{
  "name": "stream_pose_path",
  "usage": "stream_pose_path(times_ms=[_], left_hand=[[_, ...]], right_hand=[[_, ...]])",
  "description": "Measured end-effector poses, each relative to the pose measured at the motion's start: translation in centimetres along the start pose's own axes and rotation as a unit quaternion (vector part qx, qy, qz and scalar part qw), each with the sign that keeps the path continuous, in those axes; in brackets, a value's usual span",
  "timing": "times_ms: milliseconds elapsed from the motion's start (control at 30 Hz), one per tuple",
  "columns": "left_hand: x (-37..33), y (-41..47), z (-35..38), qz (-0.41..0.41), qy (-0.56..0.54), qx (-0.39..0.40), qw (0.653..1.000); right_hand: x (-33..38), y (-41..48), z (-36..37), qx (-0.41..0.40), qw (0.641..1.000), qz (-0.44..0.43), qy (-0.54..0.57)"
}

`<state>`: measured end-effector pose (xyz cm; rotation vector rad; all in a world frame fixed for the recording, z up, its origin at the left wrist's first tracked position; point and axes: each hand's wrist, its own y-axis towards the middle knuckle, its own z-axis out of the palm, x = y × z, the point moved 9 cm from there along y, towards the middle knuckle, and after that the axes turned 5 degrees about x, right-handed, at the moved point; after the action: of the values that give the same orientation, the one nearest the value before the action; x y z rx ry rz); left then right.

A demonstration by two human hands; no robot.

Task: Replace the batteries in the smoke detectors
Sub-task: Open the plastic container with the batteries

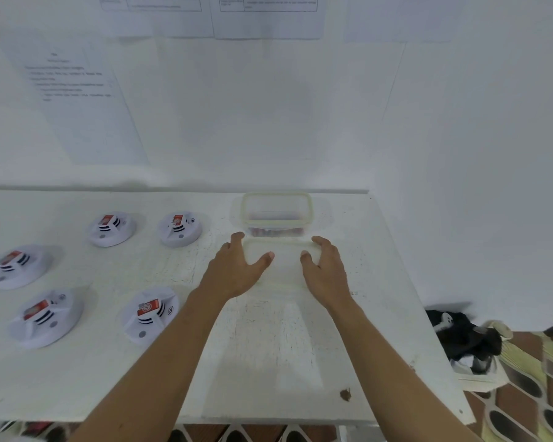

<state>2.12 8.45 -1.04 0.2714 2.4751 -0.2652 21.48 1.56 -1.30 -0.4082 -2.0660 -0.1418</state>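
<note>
Several white smoke detectors lie on the left half of the white table (pixel 268 362), each with a red battery on top; the nearest one (pixel 149 315) is beside my left forearm. A clear plastic container (pixel 276 213) stands open near the wall, with reddish items dimly visible at its bottom. Its clear lid (pixel 283 266) lies flat on the table just in front of it. My left hand (pixel 237 269) holds the lid's left edge and my right hand (pixel 324 269) holds its right edge, thumbs resting on top.
Printed paper sheets (pixel 77 100) hang on the white wall behind the table. A dark bundle of cloth (pixel 463 338) lies on the tiled floor beyond the table's right edge. A small brown speck (pixel 345 393) marks the table's front right.
</note>
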Motion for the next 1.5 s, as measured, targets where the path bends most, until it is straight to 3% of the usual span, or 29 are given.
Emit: stream_pose_path(times_ms=[133, 467, 700, 1067, 1233, 1433, 1500], left_hand=[[-0.5, 0.7, 0.9, 0.029, 0.003, 0.04, 0.999], [-0.4, 1.5, 1.2, 0.031, -0.032, 0.025, 0.999], [-0.5, 1.1, 1.7, 0.01, -0.081, 0.055, 0.995], [-0.5, 1.0, 1.7, -0.004, -0.097, 0.056, 0.994], [-0.8, 0.6, 0.7, 0.019, -0.104, 0.013, 0.994], [-0.3, 1.4, 1.0, 0.022, -0.037, 0.017, 0.999], [-1.1, 1.5, 1.0, 0.067, -0.007, 0.024, 0.997]], right_hand=[[0.0, 0.1, 0.0, -0.007, 1.0, -0.01, -0.02], [0.0, 0.3, 0.0, -0.021, 0.998, -0.018, -0.05], [-0.1, 0.3, 0.0, -0.024, 0.998, -0.021, -0.048], [-0.1, 0.4, 0.1, -0.021, 0.998, -0.021, -0.055], [0.0, 0.0, 0.1, -0.025, 0.998, -0.03, -0.057], [0.0, 0.5, 0.1, 0.002, 0.998, -0.03, -0.051], [0.1, 0.7, 0.2, 0.024, 0.998, -0.033, -0.041]])
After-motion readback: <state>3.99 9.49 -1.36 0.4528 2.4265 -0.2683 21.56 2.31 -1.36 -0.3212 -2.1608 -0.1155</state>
